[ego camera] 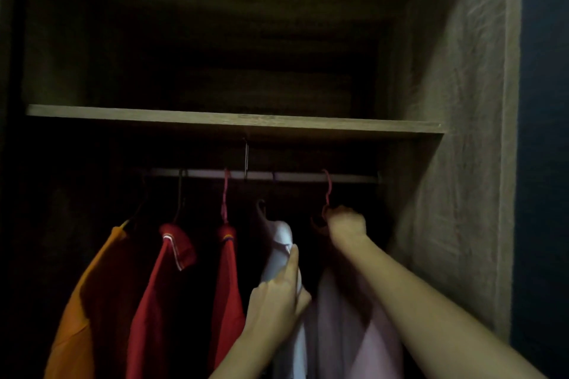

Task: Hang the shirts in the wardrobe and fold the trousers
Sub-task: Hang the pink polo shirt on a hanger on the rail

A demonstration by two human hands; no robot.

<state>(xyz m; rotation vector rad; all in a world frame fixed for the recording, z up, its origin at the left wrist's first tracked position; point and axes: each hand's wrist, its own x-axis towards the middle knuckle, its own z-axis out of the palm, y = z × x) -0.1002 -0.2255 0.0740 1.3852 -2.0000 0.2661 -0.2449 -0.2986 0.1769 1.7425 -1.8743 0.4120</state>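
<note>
In the dark wardrobe, the right hand has its fingers clamped on a red hanger whose hook reaches the rail; the pink shirt below it is partly hidden by the forearm. The left hand grips the white shirt under its collar, thumb lying up the cloth. Whether that shirt's hook is on the rail cannot be told, and all the shirts are cut off at the bottom edge.
</note>
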